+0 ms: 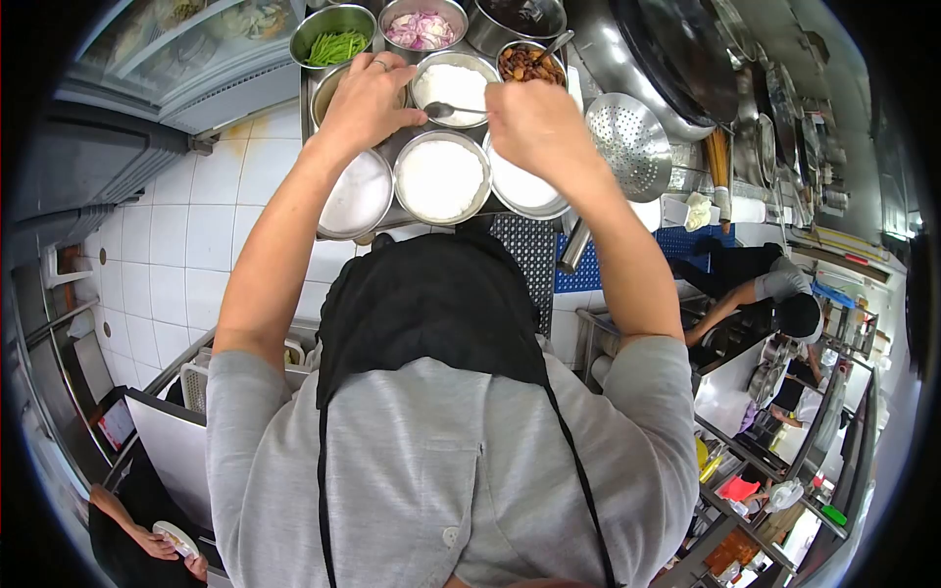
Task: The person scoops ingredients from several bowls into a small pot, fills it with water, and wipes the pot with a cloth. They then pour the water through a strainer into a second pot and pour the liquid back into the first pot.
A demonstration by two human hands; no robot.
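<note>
My right hand is closed on the handle of a metal spoon, whose head lies over the near edge of a steel bowl of white powder. My left hand is held palm down at that bowl's left side, thumb and fingers apart, a ring on one finger. Beneath it a metal bowl is mostly covered. Closer to me stand bowls of white granules, white powder and more white contents. Behind are bowls of cut green vegetable, sliced shallots and brown pieces.
A perforated strainer lies right of the bowls, its handle jutting toward me. Beyond it sits a large dark wok. A glass-fronted cabinet stands at left. One co-worker bends at the right; another person's hands hold a dish lower left.
</note>
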